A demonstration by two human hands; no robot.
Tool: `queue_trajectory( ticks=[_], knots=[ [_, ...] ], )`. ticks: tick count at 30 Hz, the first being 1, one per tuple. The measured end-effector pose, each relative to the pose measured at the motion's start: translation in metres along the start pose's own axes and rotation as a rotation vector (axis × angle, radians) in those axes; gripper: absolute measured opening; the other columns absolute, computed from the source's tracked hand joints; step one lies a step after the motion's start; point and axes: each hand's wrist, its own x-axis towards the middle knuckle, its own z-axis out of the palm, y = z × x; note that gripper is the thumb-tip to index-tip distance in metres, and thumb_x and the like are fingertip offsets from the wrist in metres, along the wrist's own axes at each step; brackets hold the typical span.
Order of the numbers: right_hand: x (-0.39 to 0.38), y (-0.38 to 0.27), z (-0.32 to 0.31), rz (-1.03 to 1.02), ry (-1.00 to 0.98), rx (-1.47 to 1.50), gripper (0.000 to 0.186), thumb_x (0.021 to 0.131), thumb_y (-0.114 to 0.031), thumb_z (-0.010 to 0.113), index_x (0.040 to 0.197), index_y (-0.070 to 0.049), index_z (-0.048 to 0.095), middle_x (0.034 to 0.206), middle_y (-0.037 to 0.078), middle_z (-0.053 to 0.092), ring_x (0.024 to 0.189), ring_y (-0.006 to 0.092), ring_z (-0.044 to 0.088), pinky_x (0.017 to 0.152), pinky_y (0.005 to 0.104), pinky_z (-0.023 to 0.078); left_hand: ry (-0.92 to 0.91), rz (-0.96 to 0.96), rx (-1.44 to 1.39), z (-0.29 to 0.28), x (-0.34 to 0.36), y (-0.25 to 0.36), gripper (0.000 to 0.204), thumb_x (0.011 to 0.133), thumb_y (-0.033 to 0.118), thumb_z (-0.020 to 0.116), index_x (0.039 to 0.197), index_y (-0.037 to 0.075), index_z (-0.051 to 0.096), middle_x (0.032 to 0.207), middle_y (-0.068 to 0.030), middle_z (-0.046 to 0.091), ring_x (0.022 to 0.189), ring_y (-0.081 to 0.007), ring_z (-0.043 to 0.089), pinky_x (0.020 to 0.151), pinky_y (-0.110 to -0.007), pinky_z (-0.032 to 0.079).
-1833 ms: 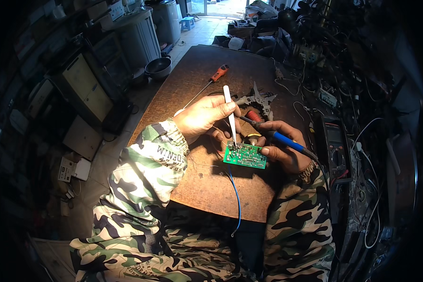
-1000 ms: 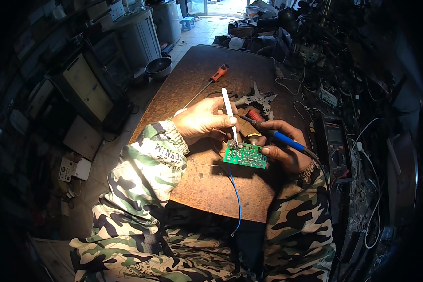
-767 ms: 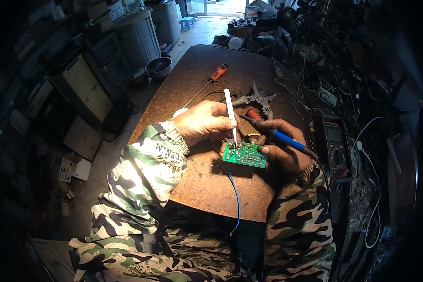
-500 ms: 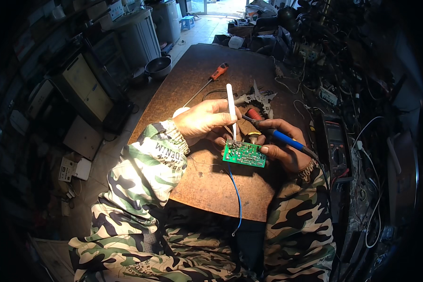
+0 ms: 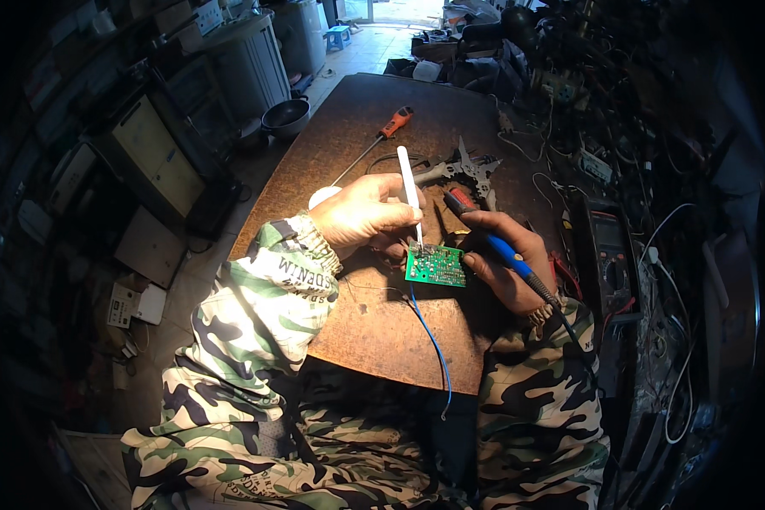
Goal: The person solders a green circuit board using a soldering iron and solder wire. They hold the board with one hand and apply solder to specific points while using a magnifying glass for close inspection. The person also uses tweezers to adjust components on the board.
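Note:
In my left hand [image 5: 370, 212], slim white tweezers [image 5: 410, 191] are pinched between thumb and fingers, tips down at the upper left of a green circuit board [image 5: 436, 267]. Lower left fingers rest near the board's left edge, partly in shadow. My right hand [image 5: 514, 251] grips a soldering iron with a blue handle [image 5: 507, 253], its cord running back over my wrist. The right thumb lies at the board's right edge. Where the iron's tip is, I cannot make out clearly. A blue wire [image 5: 432, 340] hangs from the board past the table's near edge.
On the brown table [image 5: 382, 340] lie an orange-handled screwdriver [image 5: 395, 123], a grey metal bracket [image 5: 476, 174] and a red-handled tool [image 5: 459, 200]. A multimeter [image 5: 608, 242] sits at the right among tangled cables. A pan [image 5: 286, 117] stands beyond the table's left side.
The board has shifted slightly up and left, and the blue wire's end has swung right. My right hand has turned the iron to a steeper slant. The tweezers lean further left at the top.

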Motion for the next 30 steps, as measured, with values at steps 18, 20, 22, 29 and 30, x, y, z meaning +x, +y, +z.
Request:
queue_trajectory(
  ticks=[18,20,22,29,30],
  knots=[
    [-0.024,-0.021,0.024,-0.292,0.151,-0.466,0.068,0.071,-0.034,0.091,0.122,0.002,0.063,0.105,0.019,0.066,0.093,0.0322,0.065,0.077,0.041,0.054,0.056,0.035,0.077,0.013,-0.001,-0.002,0.034,0.097,0.014,0.068,0.122,-0.001,0.052,0.099,-0.0091,0.066,0.085,-0.0171,0.071,0.071,-0.028,0.062],
    [-0.029,-0.034,0.027,-0.239,0.145,-0.525,0.07,0.071,-0.039,0.09,0.121,0.002,0.063,0.102,0.018,0.065,0.09,0.0314,0.064,0.075,0.0409,0.053,0.084,0.045,0.081,0.015,-0.002,-0.001,0.033,0.097,0.014,0.067,0.122,-0.002,0.053,0.097,-0.0093,0.067,0.083,-0.0171,0.071,0.07,-0.028,0.062],
    [-0.036,-0.037,0.034,-0.188,0.117,-0.61,0.07,0.073,-0.043,0.087,0.12,0.002,0.062,0.096,0.015,0.061,0.084,0.0297,0.06,0.069,0.0408,0.051,0.123,0.053,0.098,0.015,-0.004,-0.002,0.032,0.097,0.013,0.065,0.12,-0.004,0.054,0.094,-0.0098,0.069,0.081,-0.017,0.071,0.068,-0.027,0.061],
    [-0.041,-0.03,0.036,-0.209,0.123,-0.549,0.058,0.068,-0.02,0.09,0.117,-0.003,0.064,0.096,0.014,0.067,0.088,0.0329,0.064,0.078,0.0428,0.051,0.103,0.043,0.068,0.015,0.001,-0.008,0.033,0.096,0.014,0.067,0.122,-0.001,0.054,0.098,-0.009,0.068,0.083,-0.0164,0.071,0.068,-0.027,0.06],
    [-0.039,-0.029,0.035,-0.235,0.135,-0.53,0.055,0.07,-0.018,0.088,0.118,-0.003,0.064,0.097,0.015,0.066,0.088,0.0327,0.063,0.076,0.0429,0.05,0.117,0.059,0.047,0.016,0.001,-0.007,0.033,0.096,0.014,0.067,0.122,0.0,0.054,0.098,-0.0087,0.068,0.083,-0.0164,0.071,0.069,-0.027,0.059]
  ],
)
